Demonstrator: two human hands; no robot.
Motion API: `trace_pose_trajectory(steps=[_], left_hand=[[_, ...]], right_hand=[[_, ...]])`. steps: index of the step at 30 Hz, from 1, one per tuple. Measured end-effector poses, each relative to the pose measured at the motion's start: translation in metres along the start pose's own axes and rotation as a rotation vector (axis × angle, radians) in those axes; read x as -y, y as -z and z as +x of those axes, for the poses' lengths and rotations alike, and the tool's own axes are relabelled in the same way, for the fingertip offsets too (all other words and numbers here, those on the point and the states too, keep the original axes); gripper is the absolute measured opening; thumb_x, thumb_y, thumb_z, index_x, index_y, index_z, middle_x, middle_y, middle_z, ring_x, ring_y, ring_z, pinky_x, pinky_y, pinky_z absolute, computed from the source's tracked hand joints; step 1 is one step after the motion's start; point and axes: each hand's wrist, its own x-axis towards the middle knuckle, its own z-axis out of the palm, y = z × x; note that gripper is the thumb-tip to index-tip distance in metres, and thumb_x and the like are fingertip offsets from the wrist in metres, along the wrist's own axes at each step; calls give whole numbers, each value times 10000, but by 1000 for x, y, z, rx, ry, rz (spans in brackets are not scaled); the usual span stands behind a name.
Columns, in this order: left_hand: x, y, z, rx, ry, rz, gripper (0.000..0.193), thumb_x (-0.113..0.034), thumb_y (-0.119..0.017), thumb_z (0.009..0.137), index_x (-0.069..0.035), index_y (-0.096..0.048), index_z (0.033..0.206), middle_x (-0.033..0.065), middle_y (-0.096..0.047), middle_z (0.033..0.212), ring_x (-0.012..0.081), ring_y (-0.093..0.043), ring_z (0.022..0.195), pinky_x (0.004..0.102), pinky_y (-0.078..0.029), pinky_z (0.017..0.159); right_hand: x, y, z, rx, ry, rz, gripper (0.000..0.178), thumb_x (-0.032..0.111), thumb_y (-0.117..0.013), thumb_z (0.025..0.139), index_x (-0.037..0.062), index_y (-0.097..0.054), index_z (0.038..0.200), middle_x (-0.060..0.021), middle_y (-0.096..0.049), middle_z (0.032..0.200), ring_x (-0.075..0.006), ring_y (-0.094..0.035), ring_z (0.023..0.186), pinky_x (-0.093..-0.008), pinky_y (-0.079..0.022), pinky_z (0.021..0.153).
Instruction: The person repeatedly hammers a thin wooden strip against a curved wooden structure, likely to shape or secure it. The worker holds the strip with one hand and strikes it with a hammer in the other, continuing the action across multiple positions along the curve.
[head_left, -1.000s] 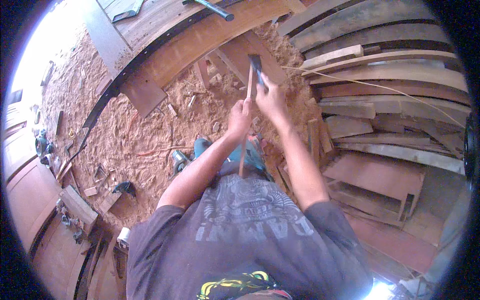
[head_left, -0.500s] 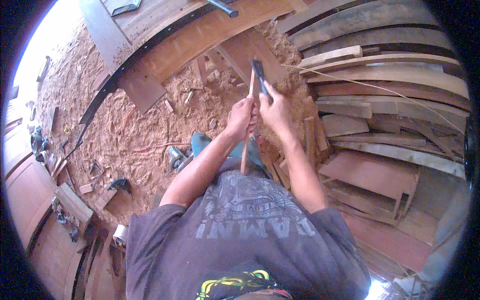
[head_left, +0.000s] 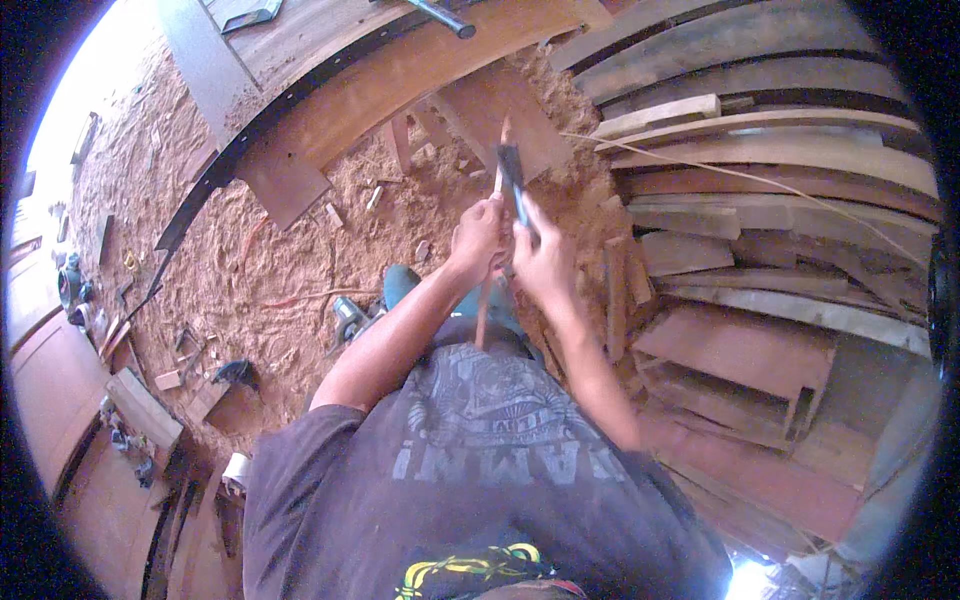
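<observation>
Two bare hands meet in front of a dark T-shirt (head_left: pixel 430 510): the left hand (head_left: pixel 477 240) wraps its fingers around a slim wooden stick (head_left: pixel 484 302), while the right hand (head_left: pixel 545 262) clasps a blue-handled tool (head_left: pixel 512 172), perhaps a hatchet, its dark head overlapping the stick's upper part. The stick's tip shows against a brown board (head_left: pixel 537 125) amid sawdust (head_left: pixel 320 240).

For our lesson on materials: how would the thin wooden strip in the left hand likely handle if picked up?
The thin wooden strip is probably light, being so slender. It looks fairly stiff, since it runs nearly straight on both sides of the left hand. Its narrow width suggests it could flex or snap under hard pushing.
</observation>
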Motion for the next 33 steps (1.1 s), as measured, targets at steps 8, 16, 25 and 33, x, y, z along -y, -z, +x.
trace_pose_trajectory(steps=[8, 16, 25, 33], left_hand=[[17, 19, 22, -204, -92, 450, 451, -467, -479, 1064, -64, -599, 902, 43, -560, 685, 172, -555, 522, 378, -477, 497], [12, 21, 41, -231, -241, 546, 481, -441, -482, 1057, -15, -671, 937, 124, -686, 805, 236, -661, 706, 427, -518, 668], [1, -2, 11, -264, -141, 367, 464, -429, -469, 1073, -22, -670, 975, 59, -630, 743, 168, -583, 615, 354, -492, 577], [30, 6, 11, -237, -100, 445, 468, -463, -503, 1061, -34, -642, 935, 55, -608, 717, 141, -566, 591, 355, -467, 550]], right_hand=[[-2, 1, 0, 26, -41, -5, 427, 160, -616, 966, 14, -619, 1367, -296, -691, 1164, -389, -690, 1129, -402, -541, 952], [0, -6, 32, 16, -28, -10, 455, 185, -593, 981, 30, -584, 1409, -289, -667, 1229, -423, -635, 1198, -447, -523, 987], [-1, 2, 41, -23, -8, 16, 466, 157, -622, 961, 6, -588, 1400, -281, -684, 1183, -438, -648, 1156, -448, -535, 964], [2, -7, 75, -44, -62, -61, 479, 215, -606, 963, 74, -590, 1421, -300, -699, 976, -469, -695, 947, -502, -557, 819]])
